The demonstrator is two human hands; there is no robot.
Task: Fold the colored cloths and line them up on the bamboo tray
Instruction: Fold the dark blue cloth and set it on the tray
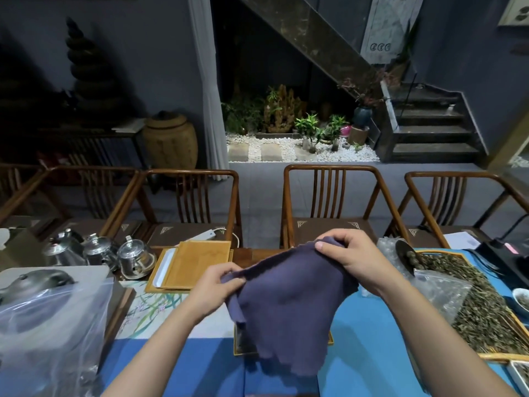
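A purple cloth (289, 305) is pinched at its upper edge by both hands: the left hand (217, 285) grips the left corner with curled fingers, the right hand (352, 253) the far right corner. The cloth is held up above the blue-covered desk (369, 339), its lower part hanging over a dark framed tray (243, 342). A bamboo tray (197, 265) lies far left, beside metal teapots (100, 253). Loose tea leaves (469, 308) are spread at right. Both forearms are raised from the near edge.
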